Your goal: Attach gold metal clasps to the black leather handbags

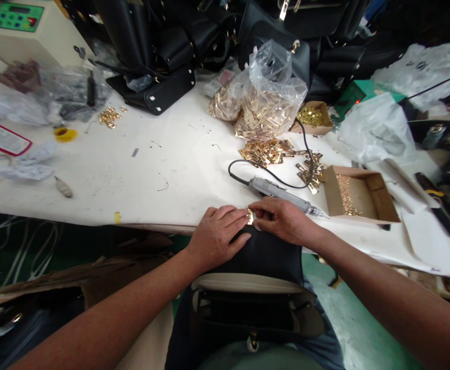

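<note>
Pinching the gold plate (250,218) at the flap edge of the open black bag (265,253), the right hand (281,218) meets the left hand (216,235), whose fingertips touch it, grip unclear; on the table (186,169), the clear sack (273,95) holds gold fittings, the nearer box (387,198) tiny copper-coloured pieces (346,192), the farther box (327,122) gold ones

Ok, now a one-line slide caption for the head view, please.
Head view: both hands, left and right, at a gold metal plate on the black bag's flap.
</note>
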Action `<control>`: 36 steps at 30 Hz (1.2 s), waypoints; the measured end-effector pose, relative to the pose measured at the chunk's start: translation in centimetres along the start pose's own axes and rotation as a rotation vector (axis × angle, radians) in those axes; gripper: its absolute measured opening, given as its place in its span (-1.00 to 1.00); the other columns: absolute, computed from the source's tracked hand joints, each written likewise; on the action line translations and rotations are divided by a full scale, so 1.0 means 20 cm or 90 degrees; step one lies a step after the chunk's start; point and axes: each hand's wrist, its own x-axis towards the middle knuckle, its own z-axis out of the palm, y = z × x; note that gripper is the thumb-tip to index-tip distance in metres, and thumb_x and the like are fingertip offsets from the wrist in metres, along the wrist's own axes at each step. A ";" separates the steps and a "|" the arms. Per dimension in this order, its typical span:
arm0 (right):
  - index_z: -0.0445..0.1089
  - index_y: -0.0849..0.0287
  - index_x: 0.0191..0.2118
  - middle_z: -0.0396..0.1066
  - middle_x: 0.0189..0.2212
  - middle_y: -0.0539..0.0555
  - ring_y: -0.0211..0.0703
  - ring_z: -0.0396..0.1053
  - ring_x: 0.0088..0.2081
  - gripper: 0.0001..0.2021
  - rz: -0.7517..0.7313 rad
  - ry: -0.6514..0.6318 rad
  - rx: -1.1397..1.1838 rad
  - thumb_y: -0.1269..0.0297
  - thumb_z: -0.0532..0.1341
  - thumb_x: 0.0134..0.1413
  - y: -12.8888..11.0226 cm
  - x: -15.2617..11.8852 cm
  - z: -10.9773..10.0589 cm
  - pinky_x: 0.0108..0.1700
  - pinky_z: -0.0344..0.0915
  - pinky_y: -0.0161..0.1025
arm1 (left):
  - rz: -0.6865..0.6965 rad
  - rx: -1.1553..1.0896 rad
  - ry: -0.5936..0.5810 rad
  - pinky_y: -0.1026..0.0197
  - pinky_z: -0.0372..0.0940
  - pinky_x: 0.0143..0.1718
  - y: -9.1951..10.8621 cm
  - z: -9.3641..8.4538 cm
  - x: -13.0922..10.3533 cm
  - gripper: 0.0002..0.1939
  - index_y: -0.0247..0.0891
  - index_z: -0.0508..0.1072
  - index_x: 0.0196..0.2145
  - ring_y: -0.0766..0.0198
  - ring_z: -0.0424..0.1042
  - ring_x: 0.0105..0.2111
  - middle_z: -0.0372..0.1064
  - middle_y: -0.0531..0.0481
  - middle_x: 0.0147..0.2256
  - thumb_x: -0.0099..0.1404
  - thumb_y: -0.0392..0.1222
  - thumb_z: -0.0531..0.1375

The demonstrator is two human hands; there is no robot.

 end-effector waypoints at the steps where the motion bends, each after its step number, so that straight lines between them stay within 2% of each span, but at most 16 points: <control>1: 0.56 0.12 -0.07 0.43 -0.34 0.02 -0.21 0.37 -0.35 -0.79 -0.003 0.000 -0.001 0.38 0.27 0.20 0.00 0.00 0.00 -0.29 0.29 -0.27 | 0.001 0.001 -0.001 -0.08 0.25 0.02 0.00 0.00 0.00 -0.64 -0.19 0.47 0.15 0.01 0.38 0.13 0.46 -0.08 0.19 0.48 -0.06 0.17; 14: 0.55 0.16 -0.05 0.46 -0.34 0.01 -0.22 0.37 -0.37 -0.74 0.064 0.053 0.045 0.36 0.34 0.12 0.01 -0.01 0.03 -0.33 0.32 -0.28 | 0.005 0.010 -0.009 -0.08 0.24 0.00 0.00 -0.01 0.01 -0.65 -0.22 0.48 0.13 0.00 0.37 0.13 0.46 -0.10 0.17 0.48 -0.07 0.15; 21: 0.60 0.06 -0.02 0.49 -0.33 0.05 -0.17 0.40 -0.33 -0.75 -0.011 0.036 -0.008 0.37 0.30 0.20 0.00 -0.01 0.02 -0.28 0.32 -0.24 | 0.022 0.034 0.000 -0.09 0.24 -0.02 0.00 0.00 0.00 -0.65 -0.22 0.48 0.14 -0.01 0.38 0.13 0.47 -0.15 0.17 0.48 -0.09 0.15; 31: 0.59 0.07 0.01 0.49 -0.31 0.06 -0.16 0.42 -0.31 -0.71 0.000 0.044 0.002 0.41 0.31 0.18 0.01 -0.01 0.03 -0.25 0.33 -0.24 | 0.021 0.051 -0.005 -0.09 0.24 -0.03 0.01 -0.01 0.01 -0.64 -0.25 0.47 0.15 -0.01 0.38 0.12 0.45 -0.14 0.19 0.48 -0.09 0.14; 36: 0.60 0.07 -0.06 0.47 -0.33 0.05 -0.15 0.40 -0.30 -0.76 -0.022 0.032 -0.009 0.41 0.30 0.20 0.00 0.00 0.03 -0.23 0.30 -0.22 | 0.034 0.095 -0.023 -0.09 0.25 -0.06 0.03 -0.02 0.01 -0.64 -0.24 0.46 0.16 -0.01 0.39 0.11 0.42 -0.15 0.21 0.49 -0.11 0.12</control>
